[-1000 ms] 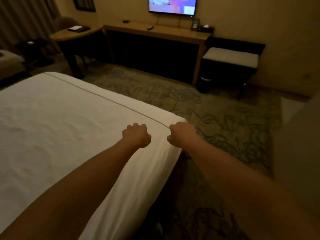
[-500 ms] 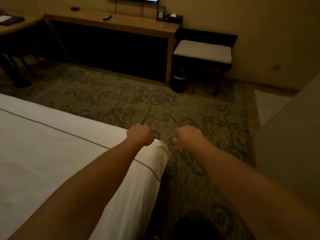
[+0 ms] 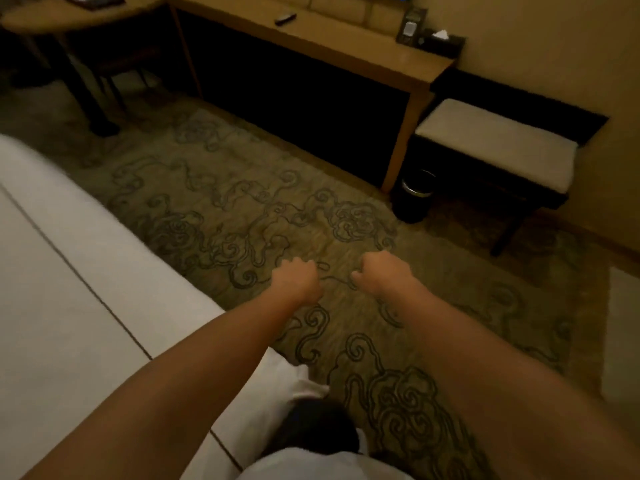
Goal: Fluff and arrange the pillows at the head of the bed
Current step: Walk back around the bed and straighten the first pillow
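No pillow is in view. The bed [image 3: 69,306], under a white cover with a thin dark seam line, fills the left side, and its foot corner lies below my left forearm. Both arms reach forward past that corner. My left hand [image 3: 298,278] and my right hand [image 3: 384,275] hover side by side over the patterned carpet [image 3: 242,220]. Both have their fingers curled into loose fists, with nothing visible in them. Neither hand touches the bed.
A long wooden desk [image 3: 346,39] stands against the far wall with a remote [image 3: 284,18] and a tissue box [image 3: 441,41] on it. A cushioned bench [image 3: 495,147] and a small dark bin [image 3: 415,195] sit to its right. A round table [image 3: 69,15] is at far left.
My fists were on the cover at the bed's foot corner. They have since come off it and now hang over the carpet, while the view has swung right and down.
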Demonstrator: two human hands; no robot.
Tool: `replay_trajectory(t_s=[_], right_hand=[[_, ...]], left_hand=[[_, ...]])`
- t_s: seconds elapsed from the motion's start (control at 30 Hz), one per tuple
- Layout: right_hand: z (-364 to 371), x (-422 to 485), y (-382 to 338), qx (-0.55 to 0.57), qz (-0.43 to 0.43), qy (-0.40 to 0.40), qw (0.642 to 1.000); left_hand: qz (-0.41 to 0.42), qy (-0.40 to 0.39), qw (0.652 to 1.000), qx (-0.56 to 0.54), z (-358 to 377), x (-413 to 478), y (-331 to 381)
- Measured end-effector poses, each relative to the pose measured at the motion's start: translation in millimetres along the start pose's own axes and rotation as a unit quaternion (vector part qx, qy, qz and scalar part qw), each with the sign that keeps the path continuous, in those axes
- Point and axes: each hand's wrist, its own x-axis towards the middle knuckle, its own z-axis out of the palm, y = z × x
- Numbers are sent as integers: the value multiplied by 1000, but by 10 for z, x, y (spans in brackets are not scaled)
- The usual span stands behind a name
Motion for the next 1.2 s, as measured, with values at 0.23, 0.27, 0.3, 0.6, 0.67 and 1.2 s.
replay_trajectory(t_s=[0.23, 0.27, 0.3, 0.6, 0.67, 1.2], right_hand=[[-506, 1936, -596, -48, -128, -9, 991], [-549, 2248, -682, -52, -141, -3, 989], [-600, 2562, -766, -56, -150, 3, 987], [-1567, 5546, -2131, -114, -219, -19, 969], [-1798, 6051, -2604, -120, -241, -16, 963], [-2712, 9793, -7169, -174, -486, -104, 850]], left_hand=[[-142, 10, 988, -54, -584, 1301, -821], [-154, 11, 986, -61, -655, 1559, -952], [-164, 16, 984, -73, -727, 1824, -1068], [-267, 45, 954, -130, -2059, 4062, -2489], [-286, 57, 948, -130, -2459, 4368, -2881], [-493, 106, 836, -215, -4251, 6716, -6723]])
